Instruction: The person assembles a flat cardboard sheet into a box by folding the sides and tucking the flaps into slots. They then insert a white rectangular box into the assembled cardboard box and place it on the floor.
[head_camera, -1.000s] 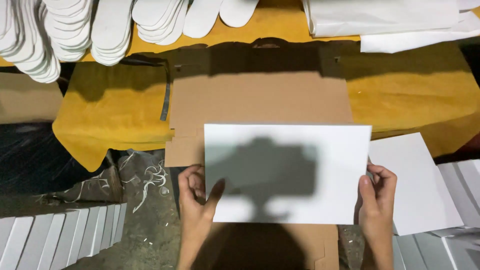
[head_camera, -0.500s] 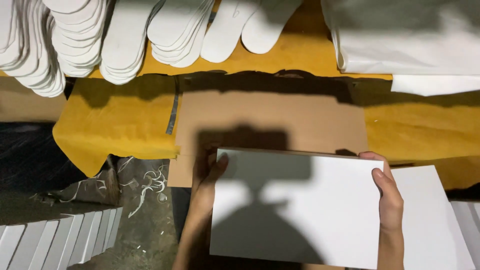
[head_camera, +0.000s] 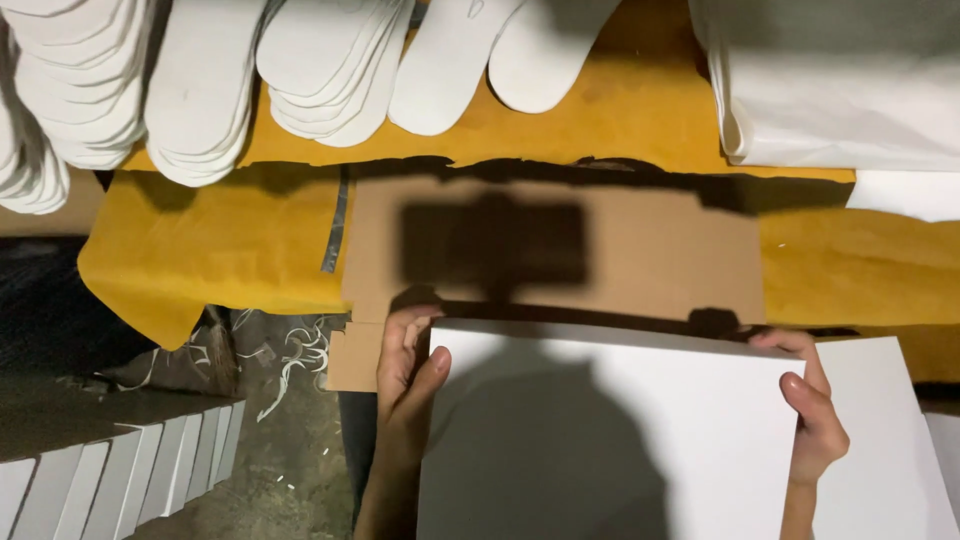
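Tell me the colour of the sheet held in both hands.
White sheet, partly in shadow; the head view shows it.

The bare brown cardboard panel (head_camera: 640, 250) ahead lies open — beyond it, stacked white sole-shaped cutouts (head_camera: 330, 70) and folded white sheeting (head_camera: 840, 100) block the far edge.

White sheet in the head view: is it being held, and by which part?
Yes. The left hand grips the white sheet at its left edge and the right hand at its right edge, both near the top corners.
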